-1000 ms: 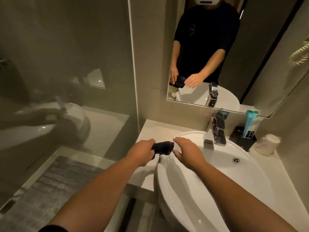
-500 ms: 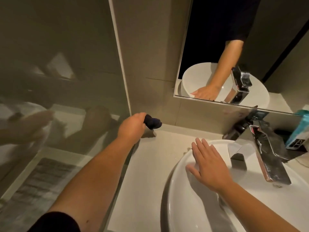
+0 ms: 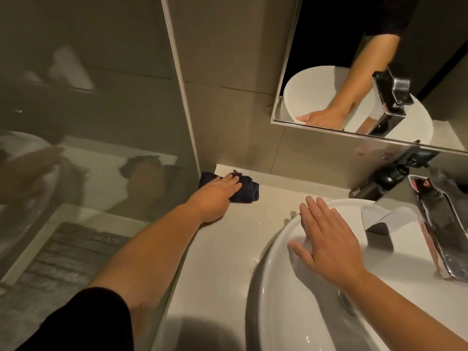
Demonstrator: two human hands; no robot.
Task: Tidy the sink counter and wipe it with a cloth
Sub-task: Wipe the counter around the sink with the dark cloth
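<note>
A dark blue cloth (image 3: 247, 190) lies bunched on the pale counter (image 3: 228, 249), in its far left corner where the glass panel meets the wall. My left hand (image 3: 215, 196) presses flat on the cloth's left part, fingers laid over it. My right hand (image 3: 326, 239) rests with fingers spread on the left rim of the white round basin (image 3: 278, 300). It holds nothing. Small water drops dot the counter between the two hands.
A chrome tap (image 3: 445, 231) stands at the basin's far right. A dark dispenser bottle (image 3: 391, 177) sits behind it against the wall. A mirror (image 3: 329, 59) hangs above. A glass panel (image 3: 88, 122) bounds the counter on the left, with a grey mat (image 3: 63, 269) beyond.
My left hand has gone from holding the cloth in the air to pressing it flat on the counter's far corner. The view has dropped closer; my right hand stays on the basin rim.
</note>
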